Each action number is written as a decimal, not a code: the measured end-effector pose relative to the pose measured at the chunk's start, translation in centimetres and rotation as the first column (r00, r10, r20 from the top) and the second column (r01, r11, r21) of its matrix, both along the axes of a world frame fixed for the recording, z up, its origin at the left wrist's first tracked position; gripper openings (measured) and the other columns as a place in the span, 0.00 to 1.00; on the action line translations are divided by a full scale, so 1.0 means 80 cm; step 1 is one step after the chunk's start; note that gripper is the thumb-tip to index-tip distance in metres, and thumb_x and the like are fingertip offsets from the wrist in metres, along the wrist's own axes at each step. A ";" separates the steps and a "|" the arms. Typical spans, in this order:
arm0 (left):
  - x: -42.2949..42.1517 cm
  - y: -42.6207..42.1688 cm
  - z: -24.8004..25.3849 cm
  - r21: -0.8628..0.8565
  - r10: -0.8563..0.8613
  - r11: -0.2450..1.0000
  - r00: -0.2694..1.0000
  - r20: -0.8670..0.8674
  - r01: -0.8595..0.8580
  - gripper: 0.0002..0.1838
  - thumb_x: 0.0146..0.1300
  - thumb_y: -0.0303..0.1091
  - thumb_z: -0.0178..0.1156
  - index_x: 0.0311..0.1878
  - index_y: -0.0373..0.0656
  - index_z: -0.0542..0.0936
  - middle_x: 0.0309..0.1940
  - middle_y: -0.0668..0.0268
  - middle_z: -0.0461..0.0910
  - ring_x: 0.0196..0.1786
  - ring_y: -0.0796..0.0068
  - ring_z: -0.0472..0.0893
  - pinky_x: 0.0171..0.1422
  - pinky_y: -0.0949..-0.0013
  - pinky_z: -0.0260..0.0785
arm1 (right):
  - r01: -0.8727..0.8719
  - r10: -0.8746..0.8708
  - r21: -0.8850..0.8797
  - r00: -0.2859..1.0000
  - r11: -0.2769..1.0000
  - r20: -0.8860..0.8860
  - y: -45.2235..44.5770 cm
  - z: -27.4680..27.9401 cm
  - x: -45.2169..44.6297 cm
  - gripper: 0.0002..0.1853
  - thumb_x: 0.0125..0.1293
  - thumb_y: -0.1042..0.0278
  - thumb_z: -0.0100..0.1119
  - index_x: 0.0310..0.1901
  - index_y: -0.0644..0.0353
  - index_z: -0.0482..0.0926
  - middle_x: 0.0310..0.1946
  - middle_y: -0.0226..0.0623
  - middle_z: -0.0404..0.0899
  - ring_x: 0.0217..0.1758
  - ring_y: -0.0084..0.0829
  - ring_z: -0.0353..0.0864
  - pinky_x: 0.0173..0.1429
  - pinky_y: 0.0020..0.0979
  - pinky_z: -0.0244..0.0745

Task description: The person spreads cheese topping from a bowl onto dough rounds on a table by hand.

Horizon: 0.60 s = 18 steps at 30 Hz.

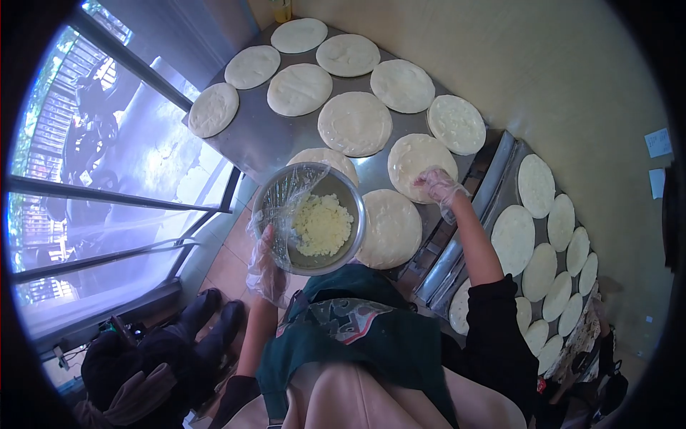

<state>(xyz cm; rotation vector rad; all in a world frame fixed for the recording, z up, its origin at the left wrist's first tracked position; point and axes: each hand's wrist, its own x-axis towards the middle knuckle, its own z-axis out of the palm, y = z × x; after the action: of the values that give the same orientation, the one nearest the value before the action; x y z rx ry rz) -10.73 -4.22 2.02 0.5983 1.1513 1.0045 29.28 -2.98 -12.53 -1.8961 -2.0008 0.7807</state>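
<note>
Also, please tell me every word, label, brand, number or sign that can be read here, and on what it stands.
No text can be read for certain.
Upper wall note: too small and blurred to read.
Lower wall note: the same.
Green apron: a printed design with a red line, but no legible words.
Metal bowl: no lettering visible.

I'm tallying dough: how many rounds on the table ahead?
11 dough rounds: one at your right hand, one right of the bowl, one partly behind it, eight farther back. The bowl may hide more.
</note>
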 end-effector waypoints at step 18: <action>0.007 0.005 -0.010 -0.019 -0.010 1.000 0.997 0.078 0.012 0.23 0.62 0.43 0.53 0.55 0.39 0.67 0.42 0.66 0.74 0.42 0.78 0.74 0.47 0.76 0.68 | 0.327 -0.307 -0.096 0.935 0.940 0.177 -0.031 0.030 0.045 0.12 0.55 0.60 0.51 0.34 0.56 0.80 0.34 0.44 0.78 0.41 0.43 0.76 0.48 0.38 0.69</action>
<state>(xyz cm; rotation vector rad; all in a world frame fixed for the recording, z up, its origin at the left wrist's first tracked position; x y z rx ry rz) -10.20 -3.78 1.24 0.5450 1.0870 0.9979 32.88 -5.49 -10.10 -2.3448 -1.6938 0.6967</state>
